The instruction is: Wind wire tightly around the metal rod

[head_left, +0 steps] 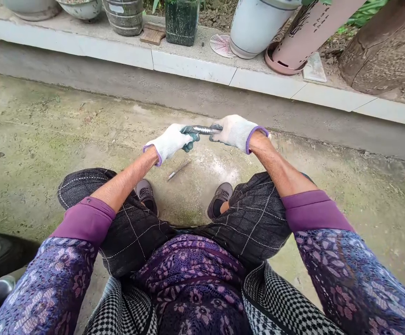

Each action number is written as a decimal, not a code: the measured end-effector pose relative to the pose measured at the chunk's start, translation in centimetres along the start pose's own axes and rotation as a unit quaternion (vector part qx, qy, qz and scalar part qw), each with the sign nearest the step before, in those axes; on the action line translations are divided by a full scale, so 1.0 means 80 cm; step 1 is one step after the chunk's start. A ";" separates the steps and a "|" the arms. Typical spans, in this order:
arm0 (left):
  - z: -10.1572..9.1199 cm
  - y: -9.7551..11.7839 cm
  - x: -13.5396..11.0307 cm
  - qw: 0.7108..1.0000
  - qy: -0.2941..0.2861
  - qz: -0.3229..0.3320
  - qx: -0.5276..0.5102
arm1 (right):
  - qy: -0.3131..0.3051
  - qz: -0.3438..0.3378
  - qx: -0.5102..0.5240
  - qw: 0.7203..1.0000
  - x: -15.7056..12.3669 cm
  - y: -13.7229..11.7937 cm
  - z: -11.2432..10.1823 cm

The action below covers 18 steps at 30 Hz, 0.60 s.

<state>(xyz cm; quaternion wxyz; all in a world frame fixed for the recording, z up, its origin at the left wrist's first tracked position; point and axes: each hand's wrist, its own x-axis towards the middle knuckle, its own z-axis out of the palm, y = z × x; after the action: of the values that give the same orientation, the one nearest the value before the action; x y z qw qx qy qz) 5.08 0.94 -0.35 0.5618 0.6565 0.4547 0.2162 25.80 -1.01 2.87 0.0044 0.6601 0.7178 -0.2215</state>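
Observation:
Out in front of my knees, both gloved hands hold a short, shiny silver metal rod [204,130] that looks ribbed or threaded. My left hand [173,140], in a white glove with dark grey-green fingertips and purple cuff, is closed around its left end. On the other end, the fingers of my right hand [233,132], gloved the same way, are wrapped. Only the middle of the rod shows between the gloves; its ends are hidden. Below the hands, a thin greyish stick or rod [178,170] lies on the concrete beside a patch of white powder [221,168].
A low tiled ledge [195,66] runs across the far side, bearing a white pot [258,28], a pink cylinder [312,35], a green-stained clear container [181,23] and a tree stump [391,56]. Part of a black tyre [5,256] stands at lower left. My shoes flank the powder.

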 end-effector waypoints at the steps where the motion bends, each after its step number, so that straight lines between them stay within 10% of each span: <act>1: 0.000 -0.001 0.002 0.999 -0.001 -0.002 -0.038 | 0.021 0.013 0.032 0.999 -0.001 0.000 -0.004; 8: -0.009 -0.016 0.013 0.996 -0.016 -0.006 -0.089 | 0.008 0.001 0.340 0.941 -0.031 -0.012 -0.021; 18: -0.016 -0.018 0.008 0.992 -0.047 0.087 0.079 | -0.187 -0.052 0.219 0.956 -0.049 -0.016 -0.016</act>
<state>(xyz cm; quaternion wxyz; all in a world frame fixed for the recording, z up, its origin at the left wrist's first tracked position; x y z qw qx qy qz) 3.90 2.11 -1.54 0.5079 0.7454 0.3846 0.1965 25.46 -4.31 5.58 -0.0177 0.5532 0.6717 -0.4923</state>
